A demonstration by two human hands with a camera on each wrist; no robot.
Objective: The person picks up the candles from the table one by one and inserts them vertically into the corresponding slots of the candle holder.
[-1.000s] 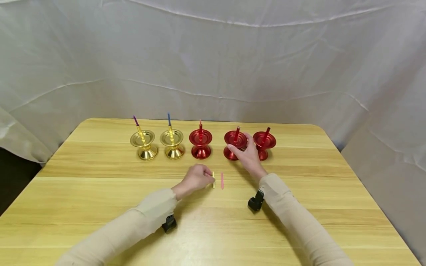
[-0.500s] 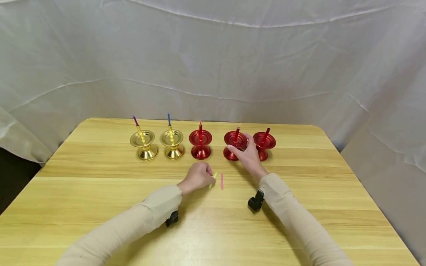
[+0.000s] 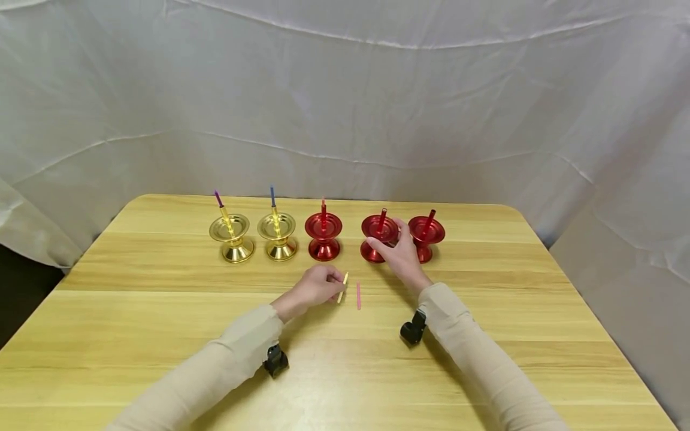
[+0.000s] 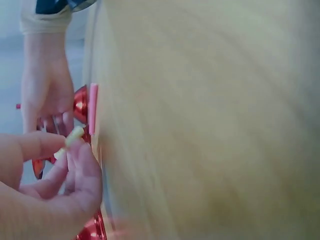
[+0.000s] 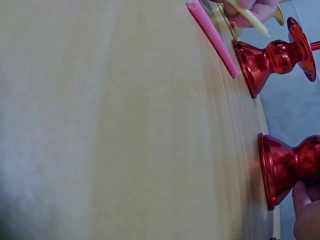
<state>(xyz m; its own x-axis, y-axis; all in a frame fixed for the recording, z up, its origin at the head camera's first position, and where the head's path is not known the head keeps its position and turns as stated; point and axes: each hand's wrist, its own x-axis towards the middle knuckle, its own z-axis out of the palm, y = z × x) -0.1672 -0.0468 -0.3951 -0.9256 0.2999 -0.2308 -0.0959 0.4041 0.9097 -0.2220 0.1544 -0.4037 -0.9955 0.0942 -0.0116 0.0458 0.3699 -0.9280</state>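
My left hand (image 3: pixel 317 286) pinches a thin yellow candle (image 3: pixel 345 279) between thumb and fingertips, held at a slant over the middle of the table. In the right wrist view this candle (image 5: pixel 254 20) points down and to the right. My right hand (image 3: pixel 401 254) grips a shiny red candle holder (image 3: pixel 369 254) by its stem, thumb on the near side and fingers round the right. The holder stands upright, with a red tube (image 3: pixel 381 220) rising from its dish. Just right of my left hand, a pink candle (image 3: pixel 359 297) lies on the table.
In the back row, two gold candle holders (image 3: pixel 237 251) carry a purple candle (image 3: pixel 218 199) and a blue candle (image 3: pixel 272 195). A red holder (image 3: pixel 324 249) bears a reddish candle. Another red holder (image 3: pixel 424 254) stands right of my right hand. A grey curtain (image 3: pixel 345 108) hangs behind the table (image 3: pixel 345 371).
My left hand has picked up the yellow candle from beside the pink one and drawn it slightly left, tilting it. My right hand keeps its hold on the red candle holder.
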